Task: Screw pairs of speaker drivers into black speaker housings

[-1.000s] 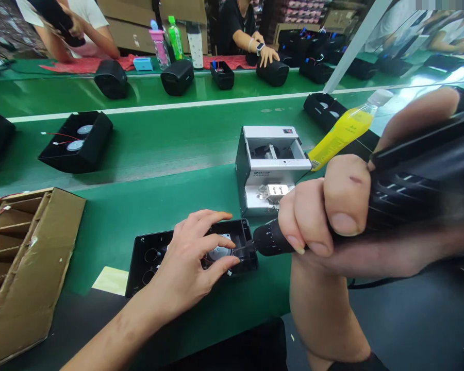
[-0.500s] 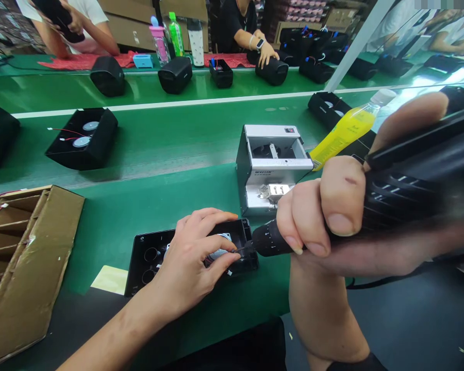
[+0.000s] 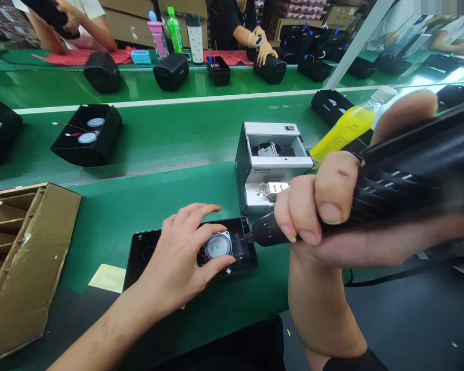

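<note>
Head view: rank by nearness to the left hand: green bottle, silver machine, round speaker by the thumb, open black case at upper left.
From the left hand:
1. Round speaker, framed by thumb and fingers.
2. Silver machine, just beyond, to the right.
3. Open black case, farther off, upper left.
4. Green bottle, at the far side.

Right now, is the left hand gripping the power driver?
No, the right hand grips the power driver, while the left hand is spread open over the black casing.

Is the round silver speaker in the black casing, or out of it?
In: the silver speaker lies inside the walls of the black casing, near the left hand.
</note>
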The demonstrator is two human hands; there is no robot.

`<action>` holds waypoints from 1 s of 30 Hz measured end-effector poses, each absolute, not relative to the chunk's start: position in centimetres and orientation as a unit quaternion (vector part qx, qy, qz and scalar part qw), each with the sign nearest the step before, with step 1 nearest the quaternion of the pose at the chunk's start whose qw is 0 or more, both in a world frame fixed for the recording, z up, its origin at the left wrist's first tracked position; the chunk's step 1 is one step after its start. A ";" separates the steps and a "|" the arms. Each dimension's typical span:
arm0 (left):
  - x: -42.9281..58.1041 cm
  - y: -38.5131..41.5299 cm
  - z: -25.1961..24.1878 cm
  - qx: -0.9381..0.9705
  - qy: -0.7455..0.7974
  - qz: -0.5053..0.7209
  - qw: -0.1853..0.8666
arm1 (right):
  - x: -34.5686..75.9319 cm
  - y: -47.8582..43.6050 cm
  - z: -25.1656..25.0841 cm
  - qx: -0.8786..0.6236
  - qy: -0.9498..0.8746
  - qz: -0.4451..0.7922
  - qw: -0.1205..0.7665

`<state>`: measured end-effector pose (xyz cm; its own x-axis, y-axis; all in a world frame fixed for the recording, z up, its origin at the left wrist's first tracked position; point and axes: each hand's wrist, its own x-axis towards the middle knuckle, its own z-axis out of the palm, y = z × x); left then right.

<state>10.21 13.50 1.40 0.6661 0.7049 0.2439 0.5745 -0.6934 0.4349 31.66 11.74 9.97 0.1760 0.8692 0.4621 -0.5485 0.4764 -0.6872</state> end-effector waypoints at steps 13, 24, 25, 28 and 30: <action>8.8 15.5 -0.6 0.931 0.332 0.097 0.115 | 30.0 15.7 5.4 -0.273 -0.476 0.458 0.699; 8.5 15.7 -0.7 0.928 0.339 0.107 0.110 | 28.9 17.7 3.1 -0.152 -0.432 0.430 0.778; 8.5 15.7 -0.7 0.928 0.340 0.105 0.113 | 28.8 17.7 3.1 -0.161 -0.434 0.410 0.786; 8.5 15.7 -0.7 0.927 0.341 0.101 0.120 | 28.6 17.7 3.1 -0.217 -0.463 0.397 0.762; 8.5 15.7 -0.6 0.926 0.345 0.092 0.123 | 28.5 17.5 3.1 -0.243 -0.451 0.397 0.761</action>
